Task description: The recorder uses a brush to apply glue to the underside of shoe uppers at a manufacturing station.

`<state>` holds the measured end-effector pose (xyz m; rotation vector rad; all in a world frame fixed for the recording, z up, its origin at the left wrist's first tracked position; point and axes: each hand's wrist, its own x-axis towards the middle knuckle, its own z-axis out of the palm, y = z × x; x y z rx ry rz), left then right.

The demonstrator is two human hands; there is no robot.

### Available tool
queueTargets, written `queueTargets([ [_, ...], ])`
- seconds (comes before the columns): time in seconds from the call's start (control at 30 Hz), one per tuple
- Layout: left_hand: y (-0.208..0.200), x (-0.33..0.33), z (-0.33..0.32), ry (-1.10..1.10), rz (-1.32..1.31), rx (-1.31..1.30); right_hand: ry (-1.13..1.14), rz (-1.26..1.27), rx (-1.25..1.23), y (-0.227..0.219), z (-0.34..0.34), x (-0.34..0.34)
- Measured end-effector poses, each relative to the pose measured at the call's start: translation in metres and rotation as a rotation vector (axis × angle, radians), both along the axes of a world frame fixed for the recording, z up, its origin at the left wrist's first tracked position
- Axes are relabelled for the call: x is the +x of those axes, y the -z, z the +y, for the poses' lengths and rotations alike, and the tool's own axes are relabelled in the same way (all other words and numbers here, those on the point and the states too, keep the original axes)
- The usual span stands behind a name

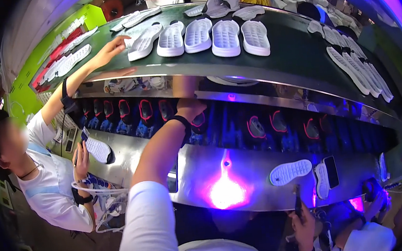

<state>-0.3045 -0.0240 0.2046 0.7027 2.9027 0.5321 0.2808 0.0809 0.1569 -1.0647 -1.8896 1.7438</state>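
Note:
My left hand (pixel 192 108) reaches forward under the edge of the raised belt, beside a row of dark shoe uppers with red outlines. Just below it is one of these uppers (pixel 197 120). Its fingers are mostly hidden, so I cannot see whether they grip anything. Low on the right, my right hand (pixel 303 226) is closed around a slim dark tool (pixel 298 202) that points upward. Beyond the tool, a white shoe sole (pixel 290 172) lies on the metal bench (pixel 191 170). A second sole (pixel 321 181) rests beside a dark phone-like slab (pixel 331 172).
White soles (pixel 226 38) stand in rows along the green raised belt (pixel 294 39). At left, a co-worker reaches to the belt and holds a sole (pixel 98 150). Another person's arms (pixel 369 215) are close on my right. Bright violet light (pixel 228 193) hits the bench.

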Motion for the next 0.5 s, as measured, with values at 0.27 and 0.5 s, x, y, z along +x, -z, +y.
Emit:
queueTargets([
  [0.27, 0.137, -0.050, 0.062, 0.227, 0.326, 0.443, 0.056, -0.002, 0.081, 0.023, 0.014, 0.012],
  [0.5, 0.100, 0.101, 0.206, -0.179, -0.168, -0.045, 0.156, 0.013, -0.057, 0.023, 0.021, -0.020],
])
